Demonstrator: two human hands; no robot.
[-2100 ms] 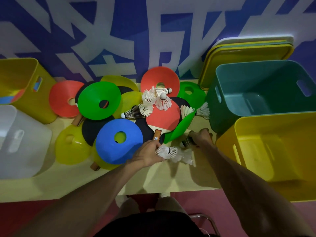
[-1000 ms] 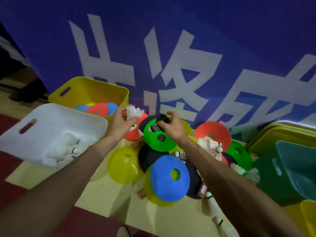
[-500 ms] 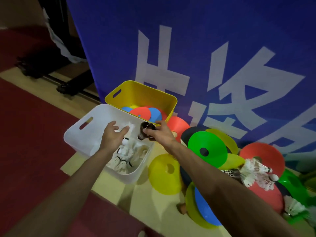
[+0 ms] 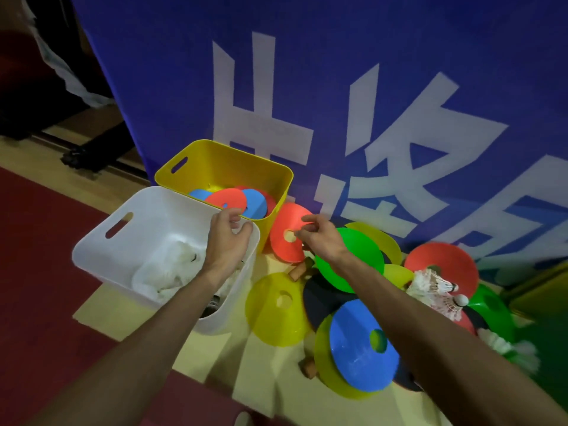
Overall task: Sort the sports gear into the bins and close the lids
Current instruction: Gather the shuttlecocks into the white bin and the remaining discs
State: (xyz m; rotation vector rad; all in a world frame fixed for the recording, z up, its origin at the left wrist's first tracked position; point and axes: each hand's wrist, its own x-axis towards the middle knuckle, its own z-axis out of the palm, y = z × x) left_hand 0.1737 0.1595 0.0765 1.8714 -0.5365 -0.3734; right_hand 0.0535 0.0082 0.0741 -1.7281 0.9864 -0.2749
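A white bin [image 4: 101,250] at the left holds several white shuttlecocks [image 4: 172,272]. Behind it a yellow bin [image 4: 221,155] holds red and blue disc cones [image 4: 242,199]. My left hand [image 4: 227,238] hovers over the white bin's right rim, fingers loosely apart, nothing in it. My right hand [image 4: 316,238] is just right of that bin, above a red disc cone [image 4: 284,244], fingers curled and holding nothing. A pile of disc cones, green [image 4: 347,259], yellow [image 4: 276,309] and blue [image 4: 359,345], lies to the right with dark paddles [image 4: 322,299] and loose shuttlecocks [image 4: 436,287].
A blue banner [image 4: 368,87] with white characters stands right behind the bins. The pale table [image 4: 221,348] ends close to me, with red floor [image 4: 46,302] beyond its left and near edges. More green and yellow bins show dimly at the far right edge [image 4: 541,302].
Both hands carried shuttlecocks from the pile over to the white bin and let them go into it. They now hold nothing, and the right hand has drawn back toward the red cone.
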